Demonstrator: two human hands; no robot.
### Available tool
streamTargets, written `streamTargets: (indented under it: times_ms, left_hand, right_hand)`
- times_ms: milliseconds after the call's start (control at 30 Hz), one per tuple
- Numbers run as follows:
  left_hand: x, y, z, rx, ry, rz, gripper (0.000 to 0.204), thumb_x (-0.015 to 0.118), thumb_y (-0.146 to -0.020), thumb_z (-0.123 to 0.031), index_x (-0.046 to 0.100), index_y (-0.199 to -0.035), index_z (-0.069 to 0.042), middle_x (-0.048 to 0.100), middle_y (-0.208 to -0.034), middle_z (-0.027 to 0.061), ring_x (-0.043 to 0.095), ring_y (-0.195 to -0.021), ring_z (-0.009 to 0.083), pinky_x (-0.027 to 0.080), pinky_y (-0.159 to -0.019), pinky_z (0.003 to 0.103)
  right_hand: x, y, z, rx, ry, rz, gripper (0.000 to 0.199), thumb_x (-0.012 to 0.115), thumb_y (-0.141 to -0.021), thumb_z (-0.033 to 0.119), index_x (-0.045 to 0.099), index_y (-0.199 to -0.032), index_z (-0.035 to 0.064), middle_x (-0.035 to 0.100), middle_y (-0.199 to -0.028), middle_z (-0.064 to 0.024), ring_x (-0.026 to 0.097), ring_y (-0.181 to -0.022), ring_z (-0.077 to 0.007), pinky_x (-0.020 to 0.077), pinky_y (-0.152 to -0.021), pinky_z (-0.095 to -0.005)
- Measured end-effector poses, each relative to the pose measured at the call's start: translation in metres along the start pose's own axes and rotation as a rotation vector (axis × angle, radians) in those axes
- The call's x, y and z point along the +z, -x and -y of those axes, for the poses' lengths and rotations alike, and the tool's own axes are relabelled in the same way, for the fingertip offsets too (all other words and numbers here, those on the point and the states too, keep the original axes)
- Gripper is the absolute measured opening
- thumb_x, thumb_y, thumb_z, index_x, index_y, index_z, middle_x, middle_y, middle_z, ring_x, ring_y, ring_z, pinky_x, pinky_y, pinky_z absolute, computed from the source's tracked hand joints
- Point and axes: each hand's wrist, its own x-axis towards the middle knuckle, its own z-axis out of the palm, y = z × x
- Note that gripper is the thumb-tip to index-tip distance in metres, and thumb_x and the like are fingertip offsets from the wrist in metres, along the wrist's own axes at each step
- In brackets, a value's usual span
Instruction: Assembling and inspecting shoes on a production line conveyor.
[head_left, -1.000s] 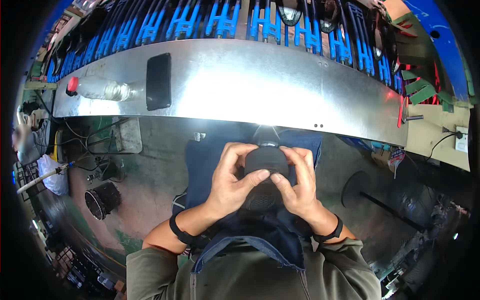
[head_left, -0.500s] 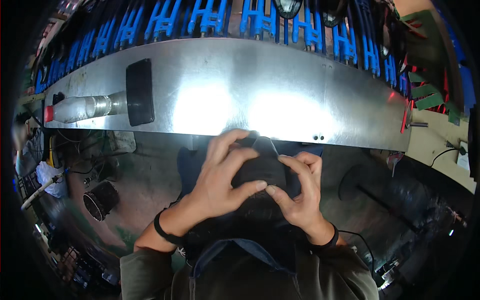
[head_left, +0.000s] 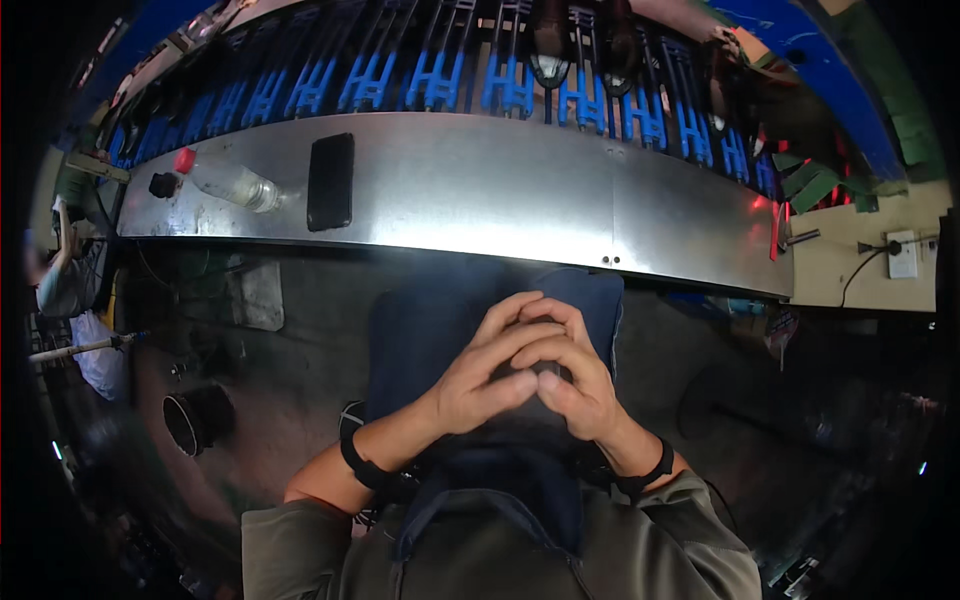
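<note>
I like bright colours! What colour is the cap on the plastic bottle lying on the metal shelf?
Red. The cap of the bottle shows best in the head view.

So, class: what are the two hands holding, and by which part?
Both hands, left hand and right hand, wrap a small dark object; which part cannot be told.

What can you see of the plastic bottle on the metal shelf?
The plastic bottle lies on its side at the left end of the long metal shelf, red cap pointing left and slightly up. The body looks clear, with a pale sheen; whether it holds liquid cannot be told. It rests on the shelf with nothing gripping it. A flat black phone-like slab lies just to its right, close to its base; contact is unclear. A small dark object sits just left of the cap.
</note>
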Motion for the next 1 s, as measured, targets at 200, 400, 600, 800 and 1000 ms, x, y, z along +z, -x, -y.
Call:
streamTargets:
  times_ms: [200, 400, 600, 800, 1000]
  left_hand:
    - [0.0, 0.018, 0.007, 0.08, 0.126, 0.104, 0.078, 0.051, -0.101, -0.055, 0.039, -0.149, 0.006, 0.024, -0.16, 0.0189, 0.03, -0.147, 0.0335, 0.028, -0.119, 0.042]
    - [0.035, 0.077, 0.029, -0.255, -0.47, 0.161, 0.126, 0.091, -0.068, -0.04, 0.011, -0.158, -0.003, 0.029, -0.156, 0.0267, 0.034, -0.144, 0.0431, 0.035, -0.117, 0.046]
    - [0.018, 0.022, -0.071, 0.534, -0.94, 0.422, 0.105, 0.091, -0.058, -0.033, 0.045, -0.148, -0.007, 0.044, -0.146, 0.0278, 0.053, -0.126, 0.047, 0.046, -0.105, 0.049]
    - [0.005, 0.031, -0.054, 0.244, -0.087, -0.188, 0.127, 0.093, -0.068, -0.024, 0.008, -0.158, 0.003, 0.018, -0.164, 0.0232, 0.021, -0.152, 0.0327, 0.023, -0.122, 0.044]
    - [0.059, 0.026, -0.076, 0.134, -0.042, -0.417, 0.104, 0.079, -0.085, -0.02, 0.01, -0.158, 0.004, 0.039, -0.15, 0.0187, 0.042, -0.137, 0.0244, 0.036, -0.113, 0.037]
  right_hand:
    - [0.008, 0.02, 0.015, 0.025, -0.057, -0.122, 0.028, 0.048, -0.098, 0.018, 0.068, -0.106, 0.0, 0.046, -0.139, -0.0206, 0.045, -0.128, -0.0306, 0.0342, -0.11, -0.0412]
    - [0.01, 0.056, 0.02, -0.102, -0.264, -0.188, 0.067, 0.028, -0.105, 0.053, 0.064, -0.113, -0.0031, 0.048, -0.14, -0.0211, 0.047, -0.129, -0.0305, 0.0307, -0.113, -0.0429]
    - [-0.034, 0.095, 0.033, 0.156, -0.623, -0.151, 0.092, 0.04, -0.096, 0.072, 0.029, -0.155, 0.0025, 0.037, -0.155, -0.0196, 0.038, -0.143, -0.0316, 0.0251, -0.121, -0.0471]
    - [0.0, 0.079, 0.043, 0.244, -0.822, -0.129, 0.108, 0.077, -0.063, 0.02, 0.024, -0.156, 0.006, 0.048, -0.144, -0.0157, 0.05, -0.134, -0.0299, 0.0397, -0.115, -0.0422]
    - [0.028, 0.081, 0.035, 0.214, -0.814, -0.085, 0.103, 0.079, -0.063, 0.015, 0.027, -0.151, 0.0057, 0.051, -0.141, -0.0121, 0.049, -0.134, -0.0261, 0.0376, -0.114, -0.0395]
